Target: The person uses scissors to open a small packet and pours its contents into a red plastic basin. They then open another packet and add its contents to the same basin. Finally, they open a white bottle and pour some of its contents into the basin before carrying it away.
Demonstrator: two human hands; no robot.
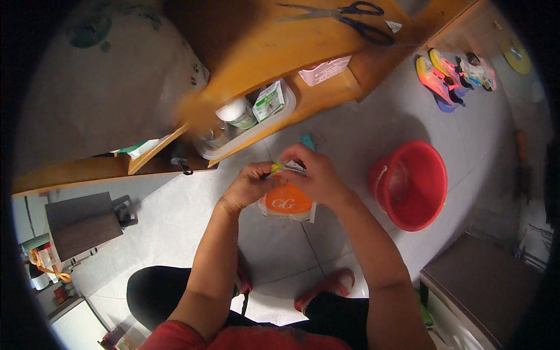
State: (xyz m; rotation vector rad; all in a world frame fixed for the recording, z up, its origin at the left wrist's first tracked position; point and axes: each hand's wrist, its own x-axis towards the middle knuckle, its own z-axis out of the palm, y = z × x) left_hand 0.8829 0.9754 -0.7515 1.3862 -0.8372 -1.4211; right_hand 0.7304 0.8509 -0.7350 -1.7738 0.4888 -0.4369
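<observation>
My left hand [251, 183] and my right hand [313, 175] meet at the middle of the view, both pinching the top edge of an orange and white plastic packet [288, 199] that bears large letters. At the packet's top, between my fingers, a small yellow piece [276, 167] and some crumpled, printed white wrapping [294, 166] show. The packet hangs below my hands, over the grey tiled floor. Just beyond my right fingers lies a small teal thing [308, 141], too unclear to name.
A red bucket [413, 186] stands at the right. Ahead is an open wooden drawer [323, 103] with a clear plastic tray [286, 103] and a pink basket [326, 72]. Black-handled scissors [341, 15] lie above it. Sneakers [437, 78] stand beyond; a dark stool-like box [83, 225] is at left.
</observation>
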